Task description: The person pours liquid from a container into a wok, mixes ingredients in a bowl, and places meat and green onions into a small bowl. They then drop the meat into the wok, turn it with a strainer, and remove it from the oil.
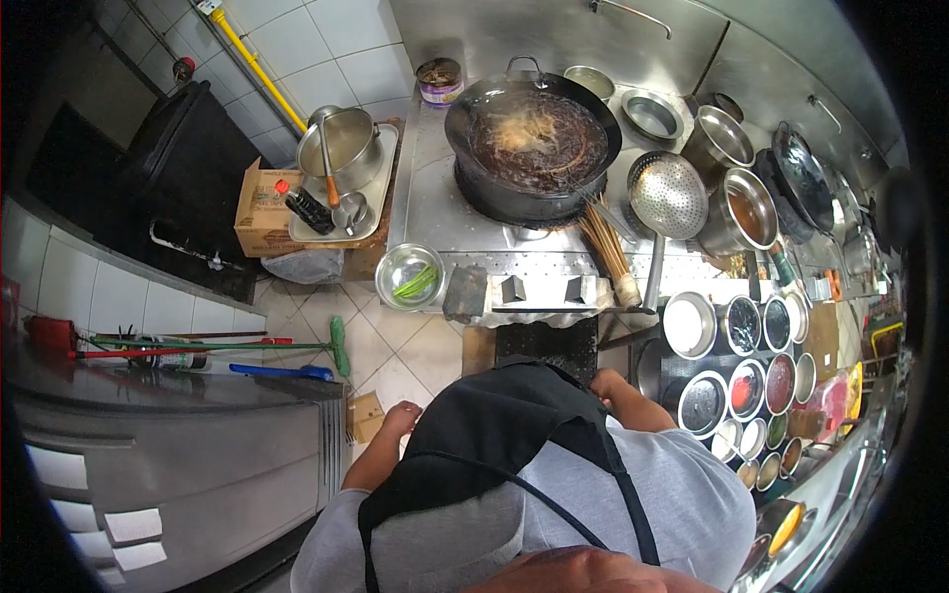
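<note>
My left hand [401, 416] hangs low at my left side, above the tiled floor and apart from the stove. It is small in view, and its fingers are too foreshortened to read. Beside the right edge of my black apron [494, 405] is my right hand [605, 383], with its fingers mostly hidden. Ahead of me a black wok [534, 203] holds dark bubbling liquid with pale brown food frying in it. A bowl [393, 265] with green vegetable pieces stands at the stove's front left corner. To the right of the wok lie a perforated skimmer [668, 198] and a bamboo brush [608, 252].
Steel pots [739, 210] crowd the stove's right side. Several round seasoning containers [690, 326] stand to my right. At left, a pot [348, 143] and a dark bottle [308, 211] share a tray [388, 163] near a cardboard box [259, 219]. A grey metal cabinet [217, 435] flanks me.
</note>
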A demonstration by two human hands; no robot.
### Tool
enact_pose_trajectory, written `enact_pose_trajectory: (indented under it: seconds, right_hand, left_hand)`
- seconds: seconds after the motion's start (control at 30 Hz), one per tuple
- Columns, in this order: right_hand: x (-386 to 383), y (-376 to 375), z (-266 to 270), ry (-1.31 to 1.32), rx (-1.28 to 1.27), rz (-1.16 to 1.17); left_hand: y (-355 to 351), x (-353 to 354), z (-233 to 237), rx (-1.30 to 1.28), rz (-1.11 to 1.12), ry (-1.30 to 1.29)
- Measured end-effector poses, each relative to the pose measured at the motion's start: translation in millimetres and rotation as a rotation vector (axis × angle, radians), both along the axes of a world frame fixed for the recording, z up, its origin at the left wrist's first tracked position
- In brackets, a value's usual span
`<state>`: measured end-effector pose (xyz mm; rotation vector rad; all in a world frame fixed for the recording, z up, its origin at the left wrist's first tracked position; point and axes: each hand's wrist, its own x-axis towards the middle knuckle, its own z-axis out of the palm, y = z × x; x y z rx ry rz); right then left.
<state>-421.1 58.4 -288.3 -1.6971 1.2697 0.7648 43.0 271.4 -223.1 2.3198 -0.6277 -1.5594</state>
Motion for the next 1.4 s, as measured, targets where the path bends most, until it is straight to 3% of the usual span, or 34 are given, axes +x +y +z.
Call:
enact_pose_trajectory:
  seconds: [0.03, 0.13, 0.33, 0.4, 0.53, 0.83, 0.93, 1.13, 1.2, 1.27, 1.33, 1.4]
  right_hand:
    - [1, 0, 2, 0.000, 0.000, 0.000]
    - [10, -2, 19, 0.050, 0.060, -0.055]
    - [11, -4, 19, 0.066, 0.095, -0.021]
    - [13, -3, 22, 0.087, 0.093, -0.173]
    - [9, -3, 9, 0.078, 0.090, -0.138]
    - [4, -3, 7, 0.070, 0.073, -0.251]
    - [5, -5, 12, 0.061, 0.065, -0.167]
    - [4, -3, -2, 0.068, 0.095, -0.207]
    - [4, -3, 0, 0.080, 0.061, -0.056]
    - [6, -2, 11, 0.088, 0.051, -0.074]
    - [7, -1, 17, 0.096, 0.041, -0.092]
    - [3, -1, 10, 0.055, -0.002, 0.075]
  left_hand:
    - [-5, -6, 17, -0.009, -0.090, -0.104]
    - [-7, -3, 11, -0.017, -0.167, -0.146]
    - [-7, -7, 17, -0.027, -0.120, -0.138]
    - [-3, -3, 6, -0.047, -0.145, -0.142]
    - [-2, -3, 8, -0.055, -0.139, -0.118]
    - [7, 9, -28, -0.056, -0.204, -0.180]
    - [11, 15, -41, -0.094, -0.081, -0.051]
    - [14, 15, -48, -0.111, -0.209, -0.164]
    - [13, 16, -48, -0.090, -0.173, -0.128]
    - [11, 17, -43, -0.069, -0.137, -0.093]
    - [14, 26, -53, -0.125, -0.261, -0.074]
    - [25, 31, -84, -0.169, -0.331, -0.144]
